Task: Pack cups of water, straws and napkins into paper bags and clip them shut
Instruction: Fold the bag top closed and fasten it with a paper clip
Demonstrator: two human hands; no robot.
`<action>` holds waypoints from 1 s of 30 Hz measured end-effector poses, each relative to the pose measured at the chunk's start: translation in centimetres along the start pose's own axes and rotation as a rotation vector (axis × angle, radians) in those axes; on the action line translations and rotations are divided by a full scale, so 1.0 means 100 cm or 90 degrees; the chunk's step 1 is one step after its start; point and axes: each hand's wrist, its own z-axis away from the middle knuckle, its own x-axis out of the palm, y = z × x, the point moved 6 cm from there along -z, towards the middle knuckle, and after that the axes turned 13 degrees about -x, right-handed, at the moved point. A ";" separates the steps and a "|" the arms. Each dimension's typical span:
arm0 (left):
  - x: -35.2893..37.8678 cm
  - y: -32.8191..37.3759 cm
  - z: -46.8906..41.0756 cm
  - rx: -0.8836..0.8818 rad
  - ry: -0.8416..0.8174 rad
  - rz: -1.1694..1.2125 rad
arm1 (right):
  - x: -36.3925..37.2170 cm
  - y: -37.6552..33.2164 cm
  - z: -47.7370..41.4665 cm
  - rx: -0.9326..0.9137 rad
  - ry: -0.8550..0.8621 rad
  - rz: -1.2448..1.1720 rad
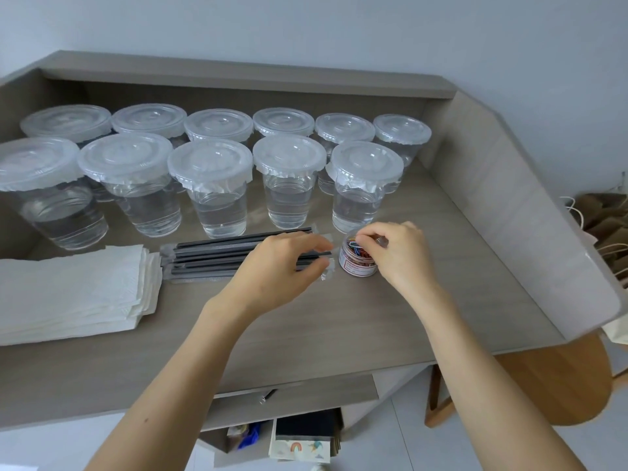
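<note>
Several lidded clear cups of water [289, 185] stand in two rows at the back of the grey desk [339, 317]. A stack of white napkins [74, 290] lies at the front left, with wrapped black straws [210, 256] beside it. A small clear jar of coloured paper clips [356, 265] stands right of the straws. My right hand [401, 253] reaches into the jar's open top and pinches a clip with its fingertips. My left hand [278, 266] hovers over the straw ends just left of the jar, holding what looks like the jar's clear lid.
Brown paper bags [605, 226] with string handles lie off the desk's right side, behind its raised side wall [509, 185]. A wooden stool [543, 379] stands at the lower right. A shelf with books sits under the desk.
</note>
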 end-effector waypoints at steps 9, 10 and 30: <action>0.003 0.004 -0.005 -0.005 -0.019 -0.012 | -0.002 0.008 -0.005 0.042 -0.054 0.093; 0.003 0.005 -0.006 -0.007 -0.020 -0.010 | 0.000 0.008 -0.006 0.045 -0.064 0.101; 0.015 0.002 -0.018 -0.021 -0.040 0.003 | 0.014 0.011 -0.015 0.001 -0.143 0.108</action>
